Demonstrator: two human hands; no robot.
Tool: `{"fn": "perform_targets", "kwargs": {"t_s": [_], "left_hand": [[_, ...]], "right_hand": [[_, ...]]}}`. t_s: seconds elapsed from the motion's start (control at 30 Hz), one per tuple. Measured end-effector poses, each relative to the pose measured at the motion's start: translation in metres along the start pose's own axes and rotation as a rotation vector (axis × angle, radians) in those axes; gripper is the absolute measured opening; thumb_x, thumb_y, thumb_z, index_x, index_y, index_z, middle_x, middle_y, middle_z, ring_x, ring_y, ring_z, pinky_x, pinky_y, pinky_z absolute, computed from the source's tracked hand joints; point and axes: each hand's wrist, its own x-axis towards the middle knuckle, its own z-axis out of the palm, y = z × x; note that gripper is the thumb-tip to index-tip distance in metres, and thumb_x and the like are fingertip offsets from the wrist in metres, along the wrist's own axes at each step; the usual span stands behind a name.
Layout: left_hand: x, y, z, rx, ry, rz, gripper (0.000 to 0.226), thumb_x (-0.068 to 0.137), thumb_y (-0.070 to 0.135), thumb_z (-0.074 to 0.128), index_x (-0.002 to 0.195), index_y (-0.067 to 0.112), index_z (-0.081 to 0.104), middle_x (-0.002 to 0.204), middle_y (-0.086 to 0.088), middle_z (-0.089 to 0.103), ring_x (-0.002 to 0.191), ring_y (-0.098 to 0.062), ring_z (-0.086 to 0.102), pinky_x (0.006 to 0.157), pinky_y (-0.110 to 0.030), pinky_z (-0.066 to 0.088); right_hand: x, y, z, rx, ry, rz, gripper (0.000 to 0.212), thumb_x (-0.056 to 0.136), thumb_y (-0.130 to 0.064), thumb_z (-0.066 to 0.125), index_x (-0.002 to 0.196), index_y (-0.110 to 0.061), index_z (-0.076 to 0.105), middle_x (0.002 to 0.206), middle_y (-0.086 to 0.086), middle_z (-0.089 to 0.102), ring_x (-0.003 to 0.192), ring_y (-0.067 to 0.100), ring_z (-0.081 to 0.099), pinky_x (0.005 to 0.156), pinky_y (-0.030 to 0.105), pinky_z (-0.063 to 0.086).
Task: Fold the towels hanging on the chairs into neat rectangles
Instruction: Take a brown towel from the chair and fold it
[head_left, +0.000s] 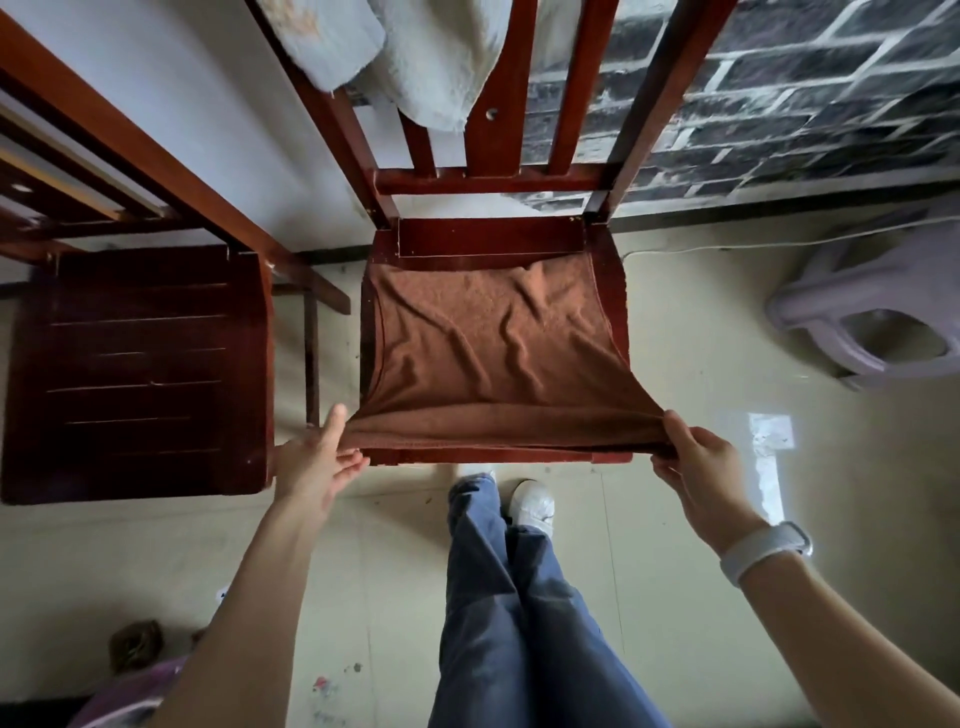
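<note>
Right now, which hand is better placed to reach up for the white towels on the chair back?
Probably left. The white towels hang toward the left post, above the left hand, whose grip on the brown towel looks looser than the right hand.

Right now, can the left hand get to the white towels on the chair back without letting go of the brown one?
Probably not. The left hand pinches the brown towel at the seat's front edge; the white towels hang beyond the seat.
</note>
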Motion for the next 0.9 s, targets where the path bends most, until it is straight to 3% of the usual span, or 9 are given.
{"fn": "perform_targets", "kwargs": {"t_s": [0.1, 0.23, 0.4, 0.53, 0.67, 0.8, 0.9], "left_hand": [[-0.002, -0.006, -0.009, 0.102, -0.194, 0.018, 0.015, 0.086, 0.015, 0.061, 0.088, 0.002, 0.054, 0.086, -0.014, 0.06, 0.075, -0.023, 0.061, 0.069, -0.03, 0.058], [-0.006, -0.013, -0.018, 0.139, -0.337, 0.013, 0.001, 0.085, 0.002, 0.058, 0.085, 0.001, 0.059, 0.082, -0.011, 0.063, 0.069, -0.019, 0.065, 0.083, -0.037, 0.054], [-0.003, -0.02, -0.009, 0.209, -0.096, 0.177, 0.027, 0.091, 0.014, 0.055, 0.066, 0.008, 0.046, 0.07, -0.01, 0.053, 0.065, -0.017, 0.058, 0.067, -0.024, 0.057], [0.0, -0.027, 0.0, 0.308, 0.083, 0.325, 0.032, 0.092, 0.017, 0.053, 0.06, 0.013, 0.046, 0.066, -0.006, 0.054, 0.06, -0.012, 0.058, 0.073, -0.03, 0.052], [0.012, -0.035, 0.004, 0.181, 0.153, 0.189, 0.023, 0.086, 0.014, 0.057, 0.066, 0.007, 0.049, 0.053, -0.001, 0.05, 0.038, -0.004, 0.048, 0.055, -0.023, 0.049], [0.012, -0.038, 0.003, 0.09, 0.147, 0.083, 0.02, 0.084, 0.006, 0.057, 0.067, 0.009, 0.046, 0.057, -0.008, 0.043, 0.052, -0.016, 0.041, 0.044, -0.017, 0.047], [0.006, -0.038, 0.0, 0.1, 0.14, 0.102, 0.021, 0.084, 0.004, 0.059, 0.069, 0.008, 0.045, 0.059, -0.009, 0.04, 0.051, -0.017, 0.038, 0.044, -0.017, 0.046]], "right_hand": [[0.001, 0.004, -0.003, 0.052, 0.002, 0.032, 0.032, 0.092, -0.023, 0.053, 0.068, -0.002, 0.048, 0.065, 0.008, 0.042, 0.058, 0.017, 0.048, 0.053, 0.011, 0.05], [0.003, 0.006, -0.004, 0.098, -0.016, 0.066, 0.029, 0.092, -0.021, 0.052, 0.07, -0.003, 0.049, 0.066, 0.008, 0.043, 0.056, 0.014, 0.048, 0.053, 0.011, 0.051], [0.006, 0.002, -0.005, 0.064, -0.012, 0.041, 0.03, 0.093, -0.022, 0.051, 0.069, -0.004, 0.05, 0.064, 0.008, 0.044, 0.056, 0.017, 0.046, 0.056, 0.015, 0.051], [0.006, 0.003, -0.005, -0.057, 0.018, -0.032, 0.036, 0.092, -0.025, 0.051, 0.062, -0.007, 0.045, 0.058, 0.006, 0.041, 0.053, 0.02, 0.043, 0.061, 0.027, 0.043], [0.006, 0.008, -0.004, -0.131, 0.056, -0.07, 0.037, 0.092, -0.025, 0.051, 0.059, -0.008, 0.045, 0.051, 0.006, 0.043, 0.055, 0.022, 0.043, 0.06, 0.031, 0.038], [0.005, 0.014, -0.007, -0.032, 0.028, -0.018, 0.034, 0.091, -0.022, 0.054, 0.061, -0.006, 0.05, 0.055, 0.006, 0.044, 0.056, 0.017, 0.045, 0.067, 0.025, 0.047], [0.005, 0.017, -0.01, -0.003, 0.005, 0.01, 0.03, 0.092, -0.02, 0.053, 0.065, -0.006, 0.053, 0.057, 0.005, 0.044, 0.055, 0.014, 0.046, 0.058, 0.014, 0.05]]}}
